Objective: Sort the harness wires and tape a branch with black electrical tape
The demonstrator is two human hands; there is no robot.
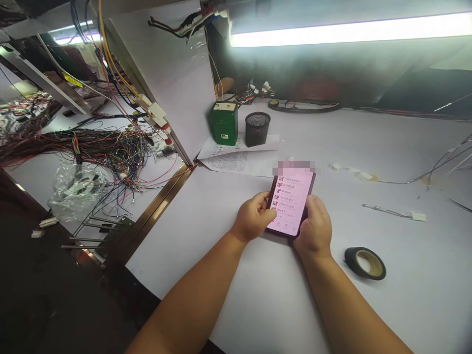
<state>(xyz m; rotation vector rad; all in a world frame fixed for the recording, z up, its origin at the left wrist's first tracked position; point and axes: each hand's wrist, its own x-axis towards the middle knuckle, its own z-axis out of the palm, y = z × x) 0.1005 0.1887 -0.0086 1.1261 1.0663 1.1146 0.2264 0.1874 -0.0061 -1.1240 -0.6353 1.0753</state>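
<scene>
A phone point(291, 201) with a lit pinkish screen showing a list is held over the white table, its top tilted slightly right. My left hand point(254, 216) grips its lower left side, with the thumb over the screen's lower left corner. Along the phone's right edge, my right hand point(315, 226) is wrapped round the lower part. A blurred patch covers the top of the screen. To the right of my right forearm lies a roll of black tape point(365, 263).
Behind the phone, a green box point(224, 124) and a black mesh cup point(257, 129) stand on printed paper point(236, 160). A thin metal tool point(385, 210) lies right. Bundled wires point(92, 145) and a plastic bag point(77, 189) lie left, past a wooden edge point(158, 211).
</scene>
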